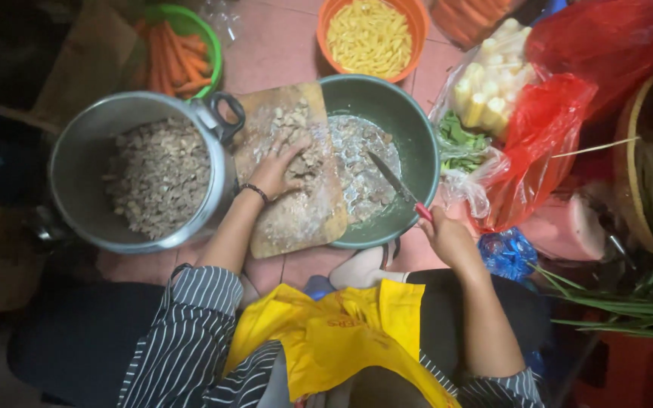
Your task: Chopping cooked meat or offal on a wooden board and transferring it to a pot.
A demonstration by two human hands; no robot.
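Note:
My left hand (275,171) rests fingers-down on a pile of chopped meat pieces (296,130) on a wooden cutting board (296,219). The board lies across the rim of a green basin (410,128) that holds more wet chopped meat (357,162). In my right hand (447,238) is a red-handled knife (396,183), its blade pointing up-left over the basin. A large metal pot (77,174) full of chopped meat (160,174) stands just left of the board.
A green bowl of carrots (179,53) and an orange bowl of pale cut strips (369,36) stand at the back. Red plastic bags (546,143), a bag of white stalks (485,91), leafy greens (459,143) and long green stems (636,302) crowd the right.

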